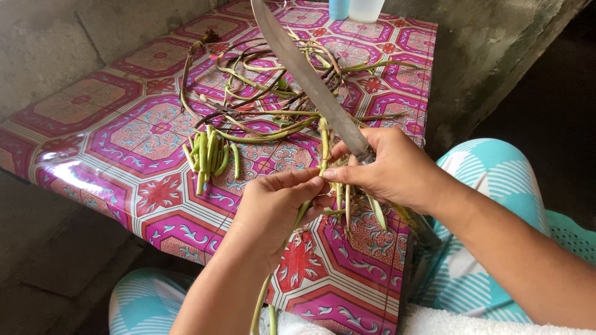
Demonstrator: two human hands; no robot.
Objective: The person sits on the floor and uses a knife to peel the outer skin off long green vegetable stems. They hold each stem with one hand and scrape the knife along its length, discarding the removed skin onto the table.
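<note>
My right hand grips a long knife by its handle, the blade pointing up and away over the table. My left hand pinches a long green bean just below the blade; the bean's lower end hangs down past my wrist. Under my right hand several more bean pieces dangle. A small pile of cut green bean pieces lies on the table to the left of my hands. A tangle of long whole beans is spread further back.
The table is covered in a pink and magenta patterned cloth. A blue container and a clear one stand at its far edge. Concrete walls rise behind and to the right. My knees in teal checked cloth sit below.
</note>
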